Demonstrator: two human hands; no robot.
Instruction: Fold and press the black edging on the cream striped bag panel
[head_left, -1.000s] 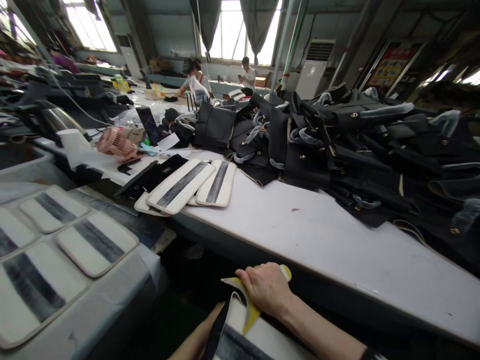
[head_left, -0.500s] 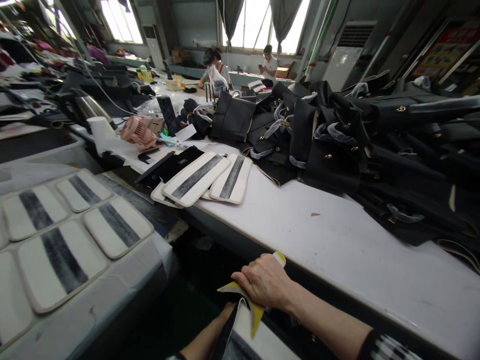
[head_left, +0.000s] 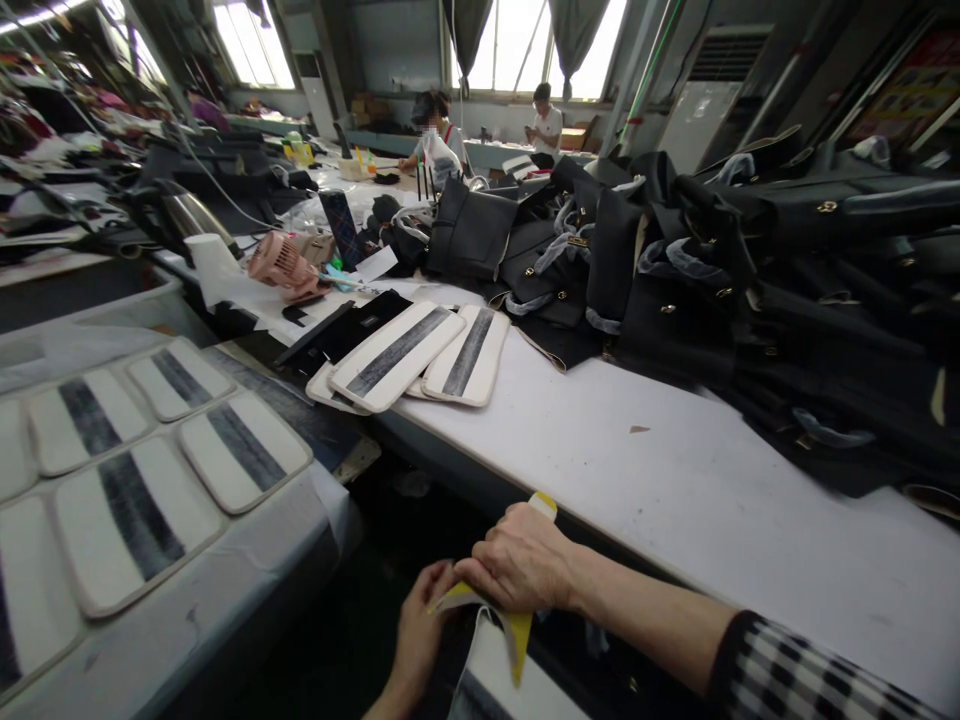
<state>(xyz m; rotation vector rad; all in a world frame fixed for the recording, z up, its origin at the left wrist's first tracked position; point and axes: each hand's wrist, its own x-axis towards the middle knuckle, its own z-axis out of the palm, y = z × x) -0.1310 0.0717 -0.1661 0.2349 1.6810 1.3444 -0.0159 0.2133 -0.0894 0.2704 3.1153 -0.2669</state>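
Note:
My right hand (head_left: pixel 517 560) is closed around a yellow-and-white tool (head_left: pixel 519 640) with a curved, pointed head; its rounded end sticks out above the fist. Beneath the tool's head stands the upper edge of a white panel with a dark grey stripe (head_left: pixel 510 675), set against black bag material. My left hand (head_left: pixel 424 620) is at the left side of this black bag (head_left: pixel 559 640), fingers bent at its top edge and close to the tool's left point. Its grip is partly hidden by the bag.
Striped white panels (head_left: pixel 139 520) lie on the covered table at left. More panels (head_left: pixel 397 355) are stacked on the white worktable (head_left: pixel 600 450). Black bags (head_left: pixel 660 280) are heaped along its far side. A pink fan (head_left: pixel 281 265) and a white cup (head_left: pixel 210 268) stand further left. People (head_left: pixel 546 125) sit behind.
My left hand has risen from lower down to the bag's top edge, beside the tool's point. My right hand and the tool have shifted slightly left. The view has turned a little.

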